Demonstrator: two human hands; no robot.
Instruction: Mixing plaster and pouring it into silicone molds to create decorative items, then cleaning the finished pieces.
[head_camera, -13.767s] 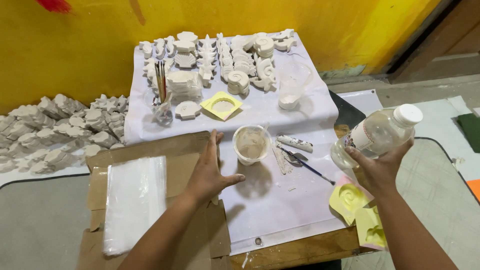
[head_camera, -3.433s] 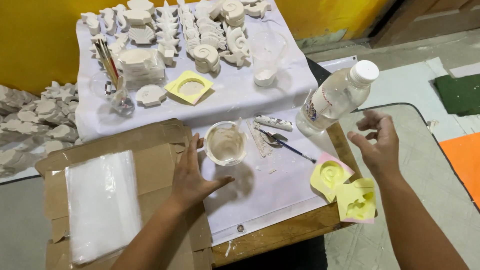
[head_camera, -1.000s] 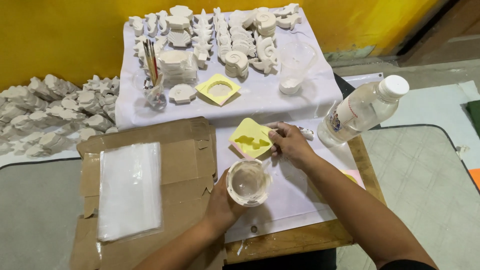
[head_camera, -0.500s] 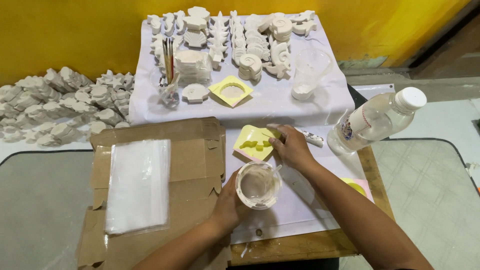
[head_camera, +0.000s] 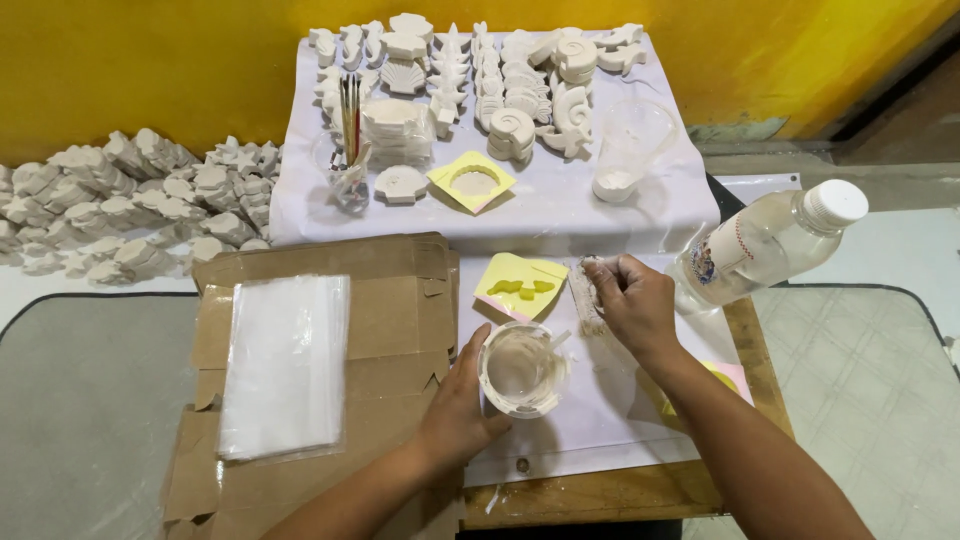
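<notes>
The clear cup (head_camera: 520, 368) of pale, milky mix sits on the white sheet (head_camera: 600, 420) right against the fingertips of your left hand (head_camera: 460, 400), which is curled loosely round its near side and steadies it without lifting it. A thin stick seems to lean on the rim on the far side; keep the cup braced so it does not tip. Your right hand (head_camera: 632, 300) is just beyond the cup and to its right, fingers closed on a small crusted tool (head_camera: 586, 296), which may be a brush or a spatula; the working end is too caked to tell. Hold it low on the handle and keep your wrist off the sheet, so that the drips land on the cover.

Just to the left of your right hand, touching distance from the tool, lies the yellow mould (head_camera: 520, 286) with its shaped hollow facing up. Keep it flat.

To the right of that hand the plastic bottle (head_camera: 765, 245) lies tilted with its cap on; mind your elbow near it. Beyond both hands, a second yellow mould (head_camera: 472, 181), a jar of brushes (head_camera: 348, 170) and rows of white cast shells (head_camera: 520, 85). Left of your left hand, flattened cardboard (head_camera: 390, 310) under a stack of clear bags (head_camera: 285, 365).
</notes>
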